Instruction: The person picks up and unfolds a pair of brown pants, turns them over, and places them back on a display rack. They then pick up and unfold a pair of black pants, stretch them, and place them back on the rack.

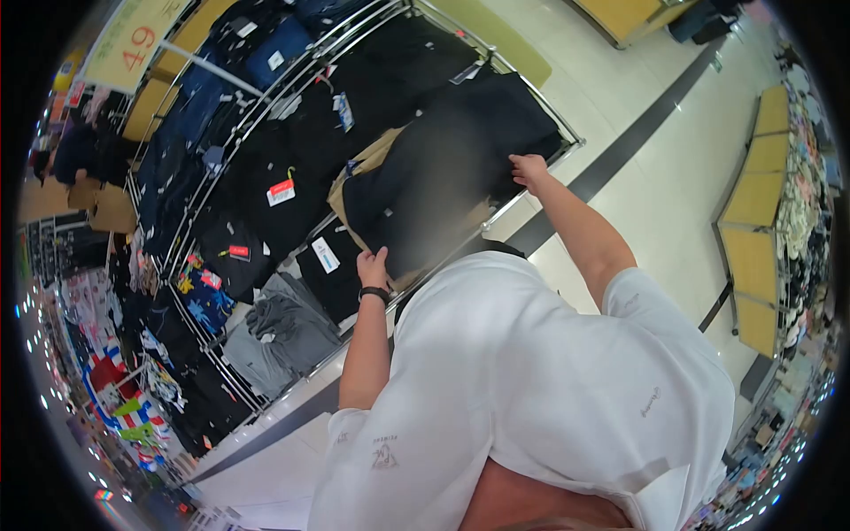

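1. Black folded garment (425,168), cloth, laid broad and flat on top of the stock in a metal-railed display bin (571,144), at the side nearest the wearer; partly blurred.
2. Left hand (374,267), dark band (375,293) at wrist; at the garment's near left edge, thumb raised, fingers bent; whether it pinches cloth, cannot tell.
3. Right hand (529,171), bare; at the garment's right part, fingers curled, forefinger reaching onto the cloth; closure cannot be told.
4. Tan garment (340,196), showing from under the black one's left side.
5. White label (325,255), on black cloth just beside the left hand.
6. Red-and-white tag (281,192), on dark clothing farther left.
7. Grey garments (288,329), bunched, in the bin's near left corner; blue patterned garment (205,305) beside them.
8. Price sign (135,42), marked 49, above the bin's far left.
9. Yellow-panelled stand (763,234), bearing clothes, well apart, right, across pale floor tiles (660,199).
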{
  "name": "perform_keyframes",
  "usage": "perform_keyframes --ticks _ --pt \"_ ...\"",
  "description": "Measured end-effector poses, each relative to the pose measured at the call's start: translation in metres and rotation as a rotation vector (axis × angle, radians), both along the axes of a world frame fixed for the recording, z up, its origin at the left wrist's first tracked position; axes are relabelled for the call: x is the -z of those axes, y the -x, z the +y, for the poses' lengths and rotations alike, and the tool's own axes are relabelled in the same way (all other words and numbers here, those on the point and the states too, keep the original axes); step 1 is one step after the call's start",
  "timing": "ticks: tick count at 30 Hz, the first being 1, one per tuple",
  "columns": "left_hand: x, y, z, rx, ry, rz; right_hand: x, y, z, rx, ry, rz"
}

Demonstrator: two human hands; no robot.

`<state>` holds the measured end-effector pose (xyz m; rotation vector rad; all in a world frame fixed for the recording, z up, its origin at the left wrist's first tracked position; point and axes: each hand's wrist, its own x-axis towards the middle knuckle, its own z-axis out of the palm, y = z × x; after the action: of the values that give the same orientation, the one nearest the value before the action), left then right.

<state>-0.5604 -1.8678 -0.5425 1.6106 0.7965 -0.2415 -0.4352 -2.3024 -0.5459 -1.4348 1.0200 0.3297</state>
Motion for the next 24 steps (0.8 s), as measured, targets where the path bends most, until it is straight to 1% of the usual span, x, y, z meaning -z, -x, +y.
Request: perform_keyframes --ticks 1,3,4,5,7,8,9,11,12,13,14,15,17,18,19,20,21,22,23,24 --pt "0.008 0.001 0.006 -0.021 -0.001 -0.002 0.003 -0.004 0.000 0.051 0.026 -0.002" --pt "-0.024 -0.007 -0.004 0.039 0.222 -0.125 0.005 -0.007 -0.002 0.060 -0.002 0.001" --pt "-0.023 -0.007 -0.004 0.022 0.191 -0.182 -0.002 -0.006 -0.001 0.062 -0.067 -0.001" --pt "-0.026 -0.008 -0.003 0.007 0.191 -0.179 -0.009 -0.007 -0.001 0.065 -0.131 -0.003" --pt "-0.048 -0.003 -0.002 0.218 -0.194 -0.428 -0.014 -0.005 -0.002 0.058 -0.134 0.005" --pt "-0.075 0.000 -0.007 0.256 -0.375 -0.392 -0.016 -0.004 -0.003 0.021 -0.099 -0.003" --pt "-0.077 0.007 -0.010 0.238 -0.379 -0.385 -0.017 -0.004 -0.005 -0.017 -0.067 -0.016" --pt "-0.083 0.015 -0.013 0.303 -0.579 -0.297 -0.017 -0.003 -0.006 -0.028 -0.036 -0.014" --pt "-0.086 0.017 -0.014 0.363 -0.561 -0.177 -0.010 -0.006 -0.010 -0.051 -0.056 0.010" --pt "-0.069 0.020 -0.007 0.444 -0.516 -0.068 -0.002 -0.009 -0.014 -0.072 -0.076 0.037" --pt "-0.032 0.028 0.004 0.463 -0.552 -0.131 -0.001 -0.010 -0.013 -0.090 -0.086 0.037" --pt "-0.007 0.031 0.012 0.482 -0.589 -0.197 -0.003 -0.011 -0.013 -0.129 -0.092 0.053" --pt "-0.012 0.012 0.011 0.220 -0.381 -0.089 -0.009 -0.014 -0.015 -0.208 -0.102 0.051" --pt "-0.012 -0.001 0.011 0.140 -0.480 -0.087 -0.019 -0.015 -0.013 -0.259 -0.058 0.069" --pt "-0.014 -0.015 0.012 0.079 -0.466 -0.138 -0.031 -0.015 -0.013 -0.309 -0.016 0.085" --pt "-0.019 -0.033 0.011 0.008 -0.368 -0.160 -0.034 -0.017 -0.019 -0.325 -0.027 0.086" --pt "-0.019 -0.053 0.013 -0.062 -0.241 -0.156 -0.037 -0.017 -0.026 -0.441 -0.035 0.085" --pt "-0.025 -0.071 0.014 -0.077 -0.206 -0.104 -0.039 -0.017 -0.033 -0.554 -0.043 0.082" --pt "-0.024 -0.085 0.018 -0.110 -0.053 -0.060 -0.040 -0.016 -0.039 -0.564 -0.054 0.078" --pt "-0.031 -0.094 0.010 -0.128 -0.042 -0.035 -0.041 -0.015 -0.047 -0.612 -0.064 0.085"
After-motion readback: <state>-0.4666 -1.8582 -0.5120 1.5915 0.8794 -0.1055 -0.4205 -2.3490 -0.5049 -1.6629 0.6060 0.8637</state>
